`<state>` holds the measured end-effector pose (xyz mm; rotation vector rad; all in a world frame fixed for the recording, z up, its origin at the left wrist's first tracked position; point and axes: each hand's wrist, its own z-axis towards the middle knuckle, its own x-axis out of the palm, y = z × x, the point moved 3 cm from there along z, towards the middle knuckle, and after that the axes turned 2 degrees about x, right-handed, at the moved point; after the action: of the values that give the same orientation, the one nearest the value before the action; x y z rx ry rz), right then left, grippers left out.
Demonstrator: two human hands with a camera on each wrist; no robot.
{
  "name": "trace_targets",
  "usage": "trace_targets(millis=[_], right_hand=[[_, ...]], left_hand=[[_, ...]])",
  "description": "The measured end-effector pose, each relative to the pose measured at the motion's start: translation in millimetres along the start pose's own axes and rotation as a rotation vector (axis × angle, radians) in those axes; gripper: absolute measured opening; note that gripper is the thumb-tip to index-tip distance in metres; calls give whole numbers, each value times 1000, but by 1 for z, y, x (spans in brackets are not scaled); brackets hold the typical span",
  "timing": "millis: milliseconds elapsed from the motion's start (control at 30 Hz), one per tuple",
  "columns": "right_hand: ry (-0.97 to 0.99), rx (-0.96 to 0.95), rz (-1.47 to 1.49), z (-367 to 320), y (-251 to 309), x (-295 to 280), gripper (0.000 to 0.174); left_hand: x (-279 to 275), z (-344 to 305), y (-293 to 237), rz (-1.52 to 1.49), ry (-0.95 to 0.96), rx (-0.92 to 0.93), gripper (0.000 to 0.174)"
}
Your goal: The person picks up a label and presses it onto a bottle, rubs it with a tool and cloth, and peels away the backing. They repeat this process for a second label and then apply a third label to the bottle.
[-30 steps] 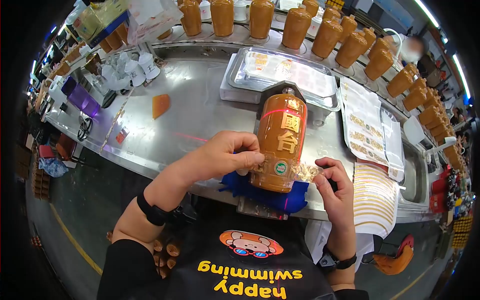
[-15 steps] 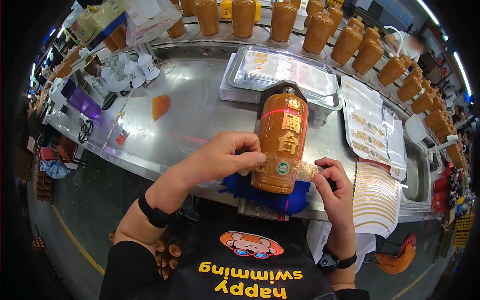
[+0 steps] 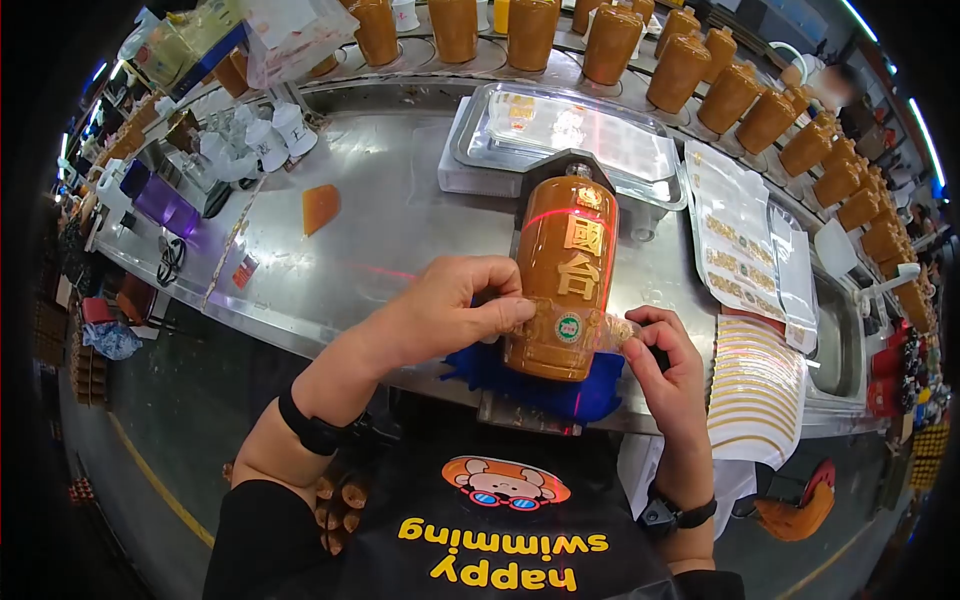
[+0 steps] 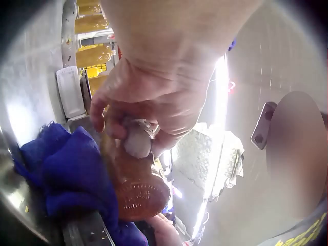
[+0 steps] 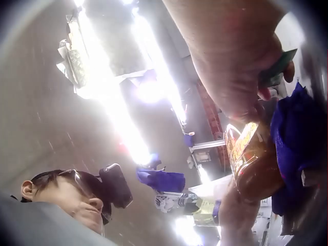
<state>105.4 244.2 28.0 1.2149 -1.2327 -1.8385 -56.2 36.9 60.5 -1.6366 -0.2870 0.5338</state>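
Observation:
A brown bottle with raised gold characters (image 3: pixel 565 235) leans back on a dark holder above a blue cloth (image 3: pixel 590 390). Across its lower front lies a clear strip with a green round emblem (image 3: pixel 568 327). My left hand (image 3: pixel 465 305) pinches the strip's left end against the bottle's side; something whitish (image 4: pixel 138 143) sits in its curled fingers in the left wrist view. My right hand (image 3: pixel 668 372) pinches the other end, held just off the bottle's right side. A dark green piece (image 5: pixel 278 67) shows in the right hand in the right wrist view.
Behind the bottle is a metal tray (image 3: pixel 480 150) of stickers; sticker sheets (image 3: pixel 735 240) and gold-striped sheets (image 3: pixel 755 390) lie at right. Brown bottles (image 3: pixel 612 45) line the curved conveyor. White caps (image 3: pixel 268 145), a purple bottle (image 3: pixel 160 200) and an amber piece (image 3: pixel 320 208) are at left.
Conveyor bottles have shifted along to the right. My right hand has moved slightly up and toward the bottle, still pinching the strip. My left hand stays at the bottle's left side.

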Motion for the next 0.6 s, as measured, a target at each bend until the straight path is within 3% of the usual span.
trace_targets(millis=[67, 167, 267, 367, 600], right_hand=[[25, -26, -48, 1, -2, 0, 5], [-88, -29, -127, 5, 0, -2, 14], [2, -14, -38, 13, 18, 4, 38], [117, -124, -18, 23, 26, 21, 54], [128, -85, 67, 20, 10, 29, 68]], left_hand=[[0, -1, -1, 24, 8, -3, 24], [0, 0, 1, 51, -7, 18, 24], [-1, 0, 2, 40, -10, 8, 25], [-1, 0, -1, 13, 1, 18, 25], [1, -1, -1, 74, 3, 44, 22]])
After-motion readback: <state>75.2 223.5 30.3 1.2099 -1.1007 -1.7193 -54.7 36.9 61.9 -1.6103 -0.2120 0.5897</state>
